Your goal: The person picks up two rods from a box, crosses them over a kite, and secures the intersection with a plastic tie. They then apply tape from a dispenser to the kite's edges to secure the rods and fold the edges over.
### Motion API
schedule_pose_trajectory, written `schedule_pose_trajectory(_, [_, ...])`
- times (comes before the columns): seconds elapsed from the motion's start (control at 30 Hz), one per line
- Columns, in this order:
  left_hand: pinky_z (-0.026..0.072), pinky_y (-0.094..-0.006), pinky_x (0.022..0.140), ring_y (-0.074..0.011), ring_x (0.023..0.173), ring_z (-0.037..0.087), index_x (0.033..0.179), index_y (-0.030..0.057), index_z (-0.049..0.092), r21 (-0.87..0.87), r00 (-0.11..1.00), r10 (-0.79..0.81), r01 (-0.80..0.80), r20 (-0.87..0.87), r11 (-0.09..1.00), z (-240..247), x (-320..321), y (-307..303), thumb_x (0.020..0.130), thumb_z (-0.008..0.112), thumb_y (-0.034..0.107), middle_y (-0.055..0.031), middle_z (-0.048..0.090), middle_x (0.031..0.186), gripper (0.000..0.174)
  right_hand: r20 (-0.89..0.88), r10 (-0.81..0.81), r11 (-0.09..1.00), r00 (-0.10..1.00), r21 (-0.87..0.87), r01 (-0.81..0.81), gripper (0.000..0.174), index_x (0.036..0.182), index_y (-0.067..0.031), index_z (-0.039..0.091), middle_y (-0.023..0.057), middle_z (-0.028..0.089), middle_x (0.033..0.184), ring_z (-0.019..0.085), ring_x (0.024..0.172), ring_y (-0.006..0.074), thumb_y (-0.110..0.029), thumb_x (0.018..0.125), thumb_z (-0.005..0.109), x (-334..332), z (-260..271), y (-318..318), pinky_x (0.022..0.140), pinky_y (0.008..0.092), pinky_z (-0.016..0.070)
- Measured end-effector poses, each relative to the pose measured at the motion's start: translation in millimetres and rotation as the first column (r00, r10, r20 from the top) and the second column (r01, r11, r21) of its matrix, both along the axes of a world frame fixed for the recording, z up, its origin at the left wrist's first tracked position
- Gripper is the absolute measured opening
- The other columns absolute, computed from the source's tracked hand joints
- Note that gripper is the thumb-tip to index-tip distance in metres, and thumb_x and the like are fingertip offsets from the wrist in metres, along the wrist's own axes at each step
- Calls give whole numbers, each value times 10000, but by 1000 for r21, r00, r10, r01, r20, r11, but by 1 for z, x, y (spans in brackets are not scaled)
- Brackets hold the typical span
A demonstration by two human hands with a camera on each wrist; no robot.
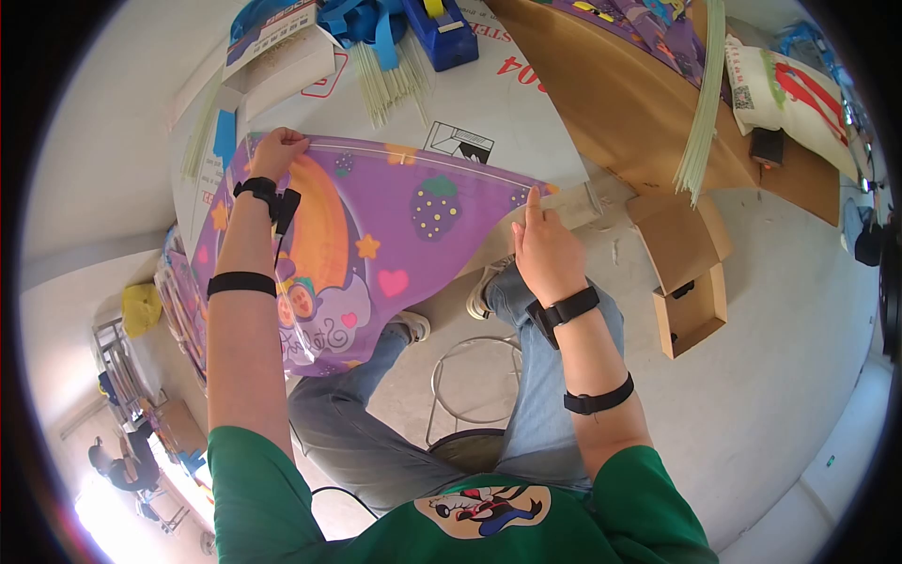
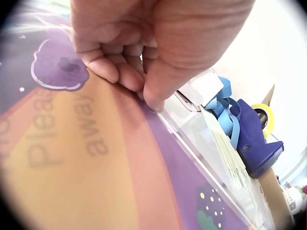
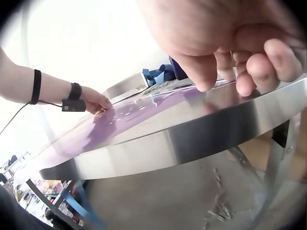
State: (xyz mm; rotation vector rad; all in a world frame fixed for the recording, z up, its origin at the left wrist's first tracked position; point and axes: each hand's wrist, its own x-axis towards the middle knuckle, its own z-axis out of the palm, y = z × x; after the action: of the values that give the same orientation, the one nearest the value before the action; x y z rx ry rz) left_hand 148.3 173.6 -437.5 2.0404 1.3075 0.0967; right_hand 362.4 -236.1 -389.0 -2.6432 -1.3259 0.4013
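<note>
A purple printed sheet (image 1: 423, 197) with a rainbow, berries and stars lies over the table's edge, a thin pale strip (image 1: 442, 165) running along its far edge. My left hand (image 1: 274, 155) pinches the sheet's upper left edge; in the left wrist view the thumb and fingertips of the left hand (image 2: 139, 57) meet at that edge. At the sheet's right corner, my right hand (image 1: 550, 254) touches with an extended index finger. In the right wrist view the right hand (image 3: 230, 48) is low over the metal table edge (image 3: 192, 139), its outer fingers bent; exact contact is partly hidden.
Behind the sheet are a white box (image 1: 282, 66), blue ribbon (image 1: 381, 33), pale sticks (image 1: 390, 85) and a blue tape dispenser (image 1: 443, 36). More sticks (image 1: 700, 122) lie on brown cardboard (image 1: 601, 103) at right. Below stand an open carton (image 1: 695, 310) and a round stool (image 1: 437, 376).
</note>
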Motion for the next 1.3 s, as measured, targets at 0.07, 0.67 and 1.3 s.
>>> schedule_pose_trajectory(0.07, [463,-241,707,-113,762,598,925,12,636,2,1000,-11,10,5,1000,-3,-2,4,774,698,176,-43,658,839,231,-33,4,997,999,-75,-6,553,1316,15,390,119,561,921,626,719,247,-249,865,572,-1,6,3,547,337,514])
schedule_pose_trajectory(0.67, [447,-209,675,-77,733,574,923,17,626,0,999,24,-24,36,1000,3,0,-4,796,690,137,-15,639,819,186,75,137,974,988,171,-148,813,1361,84,316,230,286,1441,229,1360,347,-478,830,567,-32,-18,29,1108,482,167])
schedule_pose_trajectory(1.3, [473,-261,682,-126,734,603,914,22,644,-10,996,38,-38,78,999,-2,-3,-2,736,738,222,-44,656,806,284,61,156,963,986,214,-165,759,1353,64,344,200,288,1449,255,1352,324,-470,850,537,-39,-20,56,1094,483,196])
